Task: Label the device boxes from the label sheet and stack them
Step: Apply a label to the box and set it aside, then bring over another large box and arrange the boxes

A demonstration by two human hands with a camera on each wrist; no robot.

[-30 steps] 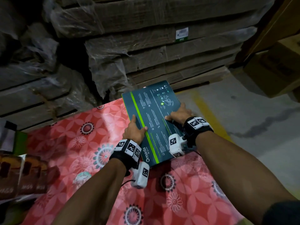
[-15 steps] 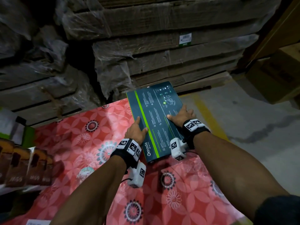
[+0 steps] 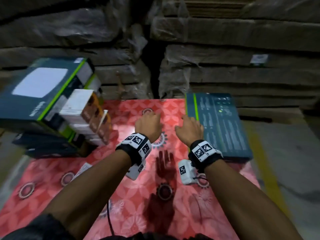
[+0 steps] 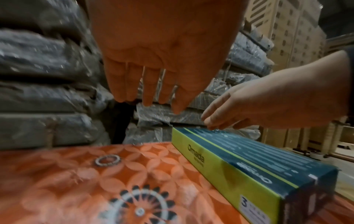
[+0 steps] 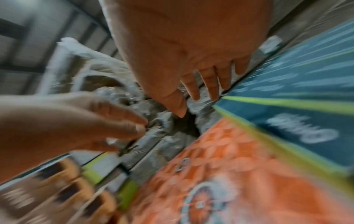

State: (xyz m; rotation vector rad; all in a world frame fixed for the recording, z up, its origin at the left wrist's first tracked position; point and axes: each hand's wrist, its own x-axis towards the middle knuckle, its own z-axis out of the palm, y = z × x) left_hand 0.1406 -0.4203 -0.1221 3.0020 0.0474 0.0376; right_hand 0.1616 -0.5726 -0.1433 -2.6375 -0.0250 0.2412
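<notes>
I logged the site as a warehouse or stockroom. Stretch-wrapped stacks of flat cardboard (image 3: 242,70) filled the whole background, one bearing a small label (image 3: 259,58), and the concrete floor (image 3: 287,161) carried a yellow line (image 3: 270,174). Retail device boxes (image 3: 41,90) were piled at the left of a floral-covered table (image 3: 131,201).

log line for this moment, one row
left hand: open, over tablecloth | right hand: open, by flat teal box | box stack: left side
</notes>
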